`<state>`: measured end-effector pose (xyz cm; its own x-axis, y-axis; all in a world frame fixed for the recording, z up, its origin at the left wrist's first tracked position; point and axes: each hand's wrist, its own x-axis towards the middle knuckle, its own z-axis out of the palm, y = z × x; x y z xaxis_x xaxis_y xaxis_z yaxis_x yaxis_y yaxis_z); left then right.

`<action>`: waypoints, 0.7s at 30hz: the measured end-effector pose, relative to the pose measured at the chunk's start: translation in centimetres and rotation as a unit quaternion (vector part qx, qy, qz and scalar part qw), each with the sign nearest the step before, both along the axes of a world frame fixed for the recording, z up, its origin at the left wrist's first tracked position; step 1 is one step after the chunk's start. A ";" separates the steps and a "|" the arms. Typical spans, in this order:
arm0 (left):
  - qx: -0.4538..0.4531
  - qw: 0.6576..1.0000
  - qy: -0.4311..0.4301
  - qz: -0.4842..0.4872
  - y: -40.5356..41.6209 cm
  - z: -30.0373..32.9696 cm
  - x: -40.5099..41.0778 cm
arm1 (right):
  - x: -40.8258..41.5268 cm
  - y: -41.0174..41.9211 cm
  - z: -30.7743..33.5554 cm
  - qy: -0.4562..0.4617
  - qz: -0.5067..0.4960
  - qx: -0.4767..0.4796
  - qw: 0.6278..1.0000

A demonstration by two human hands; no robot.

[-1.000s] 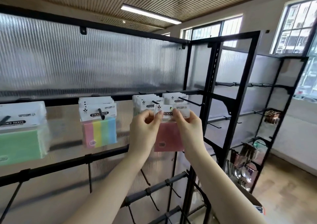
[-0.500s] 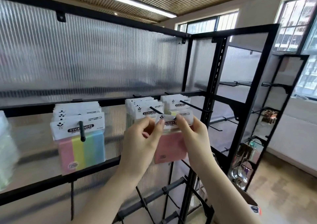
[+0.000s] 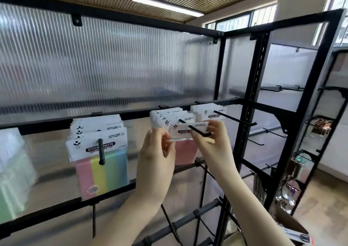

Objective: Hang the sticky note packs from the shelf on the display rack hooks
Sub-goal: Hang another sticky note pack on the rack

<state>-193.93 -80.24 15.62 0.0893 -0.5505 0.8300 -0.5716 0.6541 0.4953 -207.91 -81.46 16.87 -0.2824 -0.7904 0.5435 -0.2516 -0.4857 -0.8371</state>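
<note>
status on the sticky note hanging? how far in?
Done: striped packs and two more stacks hang on hooks. In hand: left hand and right hand thread a pink pack onto the middle hook. Left: shelf supply not visible; lower hooks bare.

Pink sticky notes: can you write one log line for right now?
both hands: left hand, right hand | pinch pink pack | header on hook | not released
</note>
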 end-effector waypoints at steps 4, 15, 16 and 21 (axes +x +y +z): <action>-0.028 0.993 -0.108 0.050 0.1 -1.5 0.0 | 0.5 -1.2 -1.0 0.002 0.013 0.003 1.000; 0.150 0.943 -0.263 0.138 0.6 -4.2 -1.8 | 0.8 -4.1 -2.2 0.039 0.059 0.074 0.995; 0.166 0.940 -0.261 0.142 0.8 -4.3 -1.8 | 0.7 -4.1 -2.3 0.057 0.060 0.086 0.993; 0.188 0.937 -0.252 0.156 2.8 -4.5 -1.7 | -0.6 -3.3 -4.2 0.106 0.074 0.160 0.979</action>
<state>-195.62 -77.41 11.16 -0.0563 -0.8241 0.5637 -0.9288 0.2504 0.2734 -208.55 -84.73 12.68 -0.0590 -0.9535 0.2957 -0.3829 -0.2519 -0.8888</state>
